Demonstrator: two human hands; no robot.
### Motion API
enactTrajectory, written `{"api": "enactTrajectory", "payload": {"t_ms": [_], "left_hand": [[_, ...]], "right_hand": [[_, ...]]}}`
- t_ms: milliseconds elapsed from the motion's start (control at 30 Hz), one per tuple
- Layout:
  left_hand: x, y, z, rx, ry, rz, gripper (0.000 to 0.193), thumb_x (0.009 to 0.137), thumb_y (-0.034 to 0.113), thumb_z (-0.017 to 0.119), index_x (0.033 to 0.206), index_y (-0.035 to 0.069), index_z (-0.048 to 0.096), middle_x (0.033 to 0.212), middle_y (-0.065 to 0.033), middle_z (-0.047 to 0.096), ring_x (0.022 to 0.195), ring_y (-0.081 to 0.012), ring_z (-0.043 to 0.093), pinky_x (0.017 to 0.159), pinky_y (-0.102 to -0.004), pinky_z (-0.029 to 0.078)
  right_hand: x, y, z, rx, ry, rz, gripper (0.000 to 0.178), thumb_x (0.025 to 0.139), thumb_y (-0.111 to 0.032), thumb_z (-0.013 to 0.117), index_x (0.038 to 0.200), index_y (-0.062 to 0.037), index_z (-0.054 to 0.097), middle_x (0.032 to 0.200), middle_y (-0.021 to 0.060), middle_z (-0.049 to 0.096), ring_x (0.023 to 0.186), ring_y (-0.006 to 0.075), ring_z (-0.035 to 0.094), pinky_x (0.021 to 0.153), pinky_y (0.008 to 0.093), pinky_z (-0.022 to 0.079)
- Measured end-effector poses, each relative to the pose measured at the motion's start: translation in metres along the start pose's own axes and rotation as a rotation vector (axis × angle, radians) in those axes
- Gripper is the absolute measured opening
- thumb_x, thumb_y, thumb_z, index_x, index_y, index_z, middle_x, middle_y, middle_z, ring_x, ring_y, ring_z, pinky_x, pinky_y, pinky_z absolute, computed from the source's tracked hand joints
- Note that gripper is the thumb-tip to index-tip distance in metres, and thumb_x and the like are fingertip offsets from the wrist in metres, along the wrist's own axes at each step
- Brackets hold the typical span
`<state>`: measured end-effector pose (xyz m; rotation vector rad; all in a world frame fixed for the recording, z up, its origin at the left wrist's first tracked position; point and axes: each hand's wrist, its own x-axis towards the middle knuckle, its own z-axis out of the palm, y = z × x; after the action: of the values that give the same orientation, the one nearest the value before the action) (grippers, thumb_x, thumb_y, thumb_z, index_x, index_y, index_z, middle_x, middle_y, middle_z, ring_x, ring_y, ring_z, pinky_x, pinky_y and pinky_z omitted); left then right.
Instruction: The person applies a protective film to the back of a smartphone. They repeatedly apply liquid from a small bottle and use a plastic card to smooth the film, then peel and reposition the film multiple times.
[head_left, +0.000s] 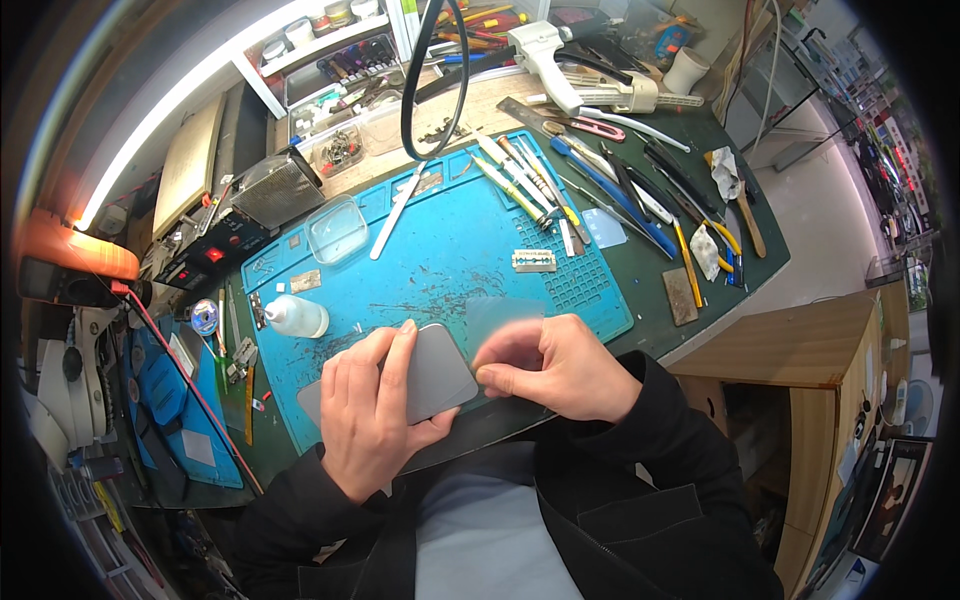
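Note:
My left hand (368, 405) is spread over a flat grey slab with rounded corners (440, 375), phone- or tablet-like, gripping it between thumb and fingers above the front edge of the mat. Close to the slab's right edge, my right hand (555, 370) has thumb and forefinger pinched together, slightly blurred. A thin clear film (500, 312) rises behind those fingers and appears to be held by them. The blue work mat (420, 270) lies beneath. To the left of my left hand stands a white squeeze bottle (297, 317).
A razor blade (534, 261), a clear tray (338, 230) and a metal spatula (396, 212) lie on the mat. Tweezers, pliers and a blue-handled tool (615, 195) crowd the right. A black cable loop (408, 90) hangs above; a wooden cabinet (770, 350) stands right.

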<state>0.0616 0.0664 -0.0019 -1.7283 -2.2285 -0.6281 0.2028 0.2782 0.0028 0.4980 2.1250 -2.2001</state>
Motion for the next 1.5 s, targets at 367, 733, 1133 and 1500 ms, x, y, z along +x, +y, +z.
{"api": "enactTrajectory", "payload": {"t_ms": [367, 733, 1133, 1500], "left_hand": [[-0.001, -0.001, -0.001, -0.016, -0.008, 0.0, 0.086, 0.077, 0.036, 0.087, 0.146, -0.004, 0.057, 0.13, -0.0173, 0.061, 0.115, -0.0329, 0.062, 0.095, -0.0458, 0.048], [-0.001, -0.001, -0.001, -0.029, -0.013, 0.008, 0.086, 0.075, 0.034, 0.088, 0.146, -0.004, 0.057, 0.131, -0.0172, 0.061, 0.115, -0.033, 0.063, 0.095, -0.0457, 0.048], [0.0, -0.001, 0.0, -0.023, 0.03, 0.011, 0.089, 0.067, 0.028, 0.092, 0.144, -0.003, 0.059, 0.129, -0.0176, 0.062, 0.108, -0.0351, 0.065, 0.091, -0.0459, 0.052], [0.0, -0.001, 0.0, -0.008, 0.043, 0.035, 0.087, 0.072, 0.031, 0.092, 0.144, -0.004, 0.059, 0.128, -0.018, 0.063, 0.107, -0.0346, 0.065, 0.09, -0.0451, 0.052]], "right_hand": [[-0.002, -0.006, -0.003, -0.01, -0.051, 0.022, 0.021, 0.099, -0.011, 0.073, 0.108, 0.0068, 0.075, 0.087, 0.0113, 0.079, 0.078, 0.0144, 0.075, 0.075, 0.0296, 0.059], [0.002, -0.013, -0.011, -0.047, -0.162, 0.092, 0.017, 0.103, -0.009, 0.073, 0.11, 0.0062, 0.074, 0.094, 0.0063, 0.076, 0.084, 0.011, 0.073, 0.078, 0.0262, 0.061], [0.0, 0.001, 0.007, 0.177, 0.066, 0.026, 0.017, 0.102, -0.008, 0.075, 0.113, 0.0051, 0.075, 0.098, 0.0094, 0.079, 0.086, 0.0127, 0.075, 0.077, 0.0271, 0.061], [0.005, 0.005, 0.021, 0.25, 0.22, -0.046, 0.016, 0.101, -0.008, 0.076, 0.111, 0.0039, 0.077, 0.096, 0.0072, 0.079, 0.083, 0.0121, 0.076, 0.073, 0.0254, 0.061]]}}
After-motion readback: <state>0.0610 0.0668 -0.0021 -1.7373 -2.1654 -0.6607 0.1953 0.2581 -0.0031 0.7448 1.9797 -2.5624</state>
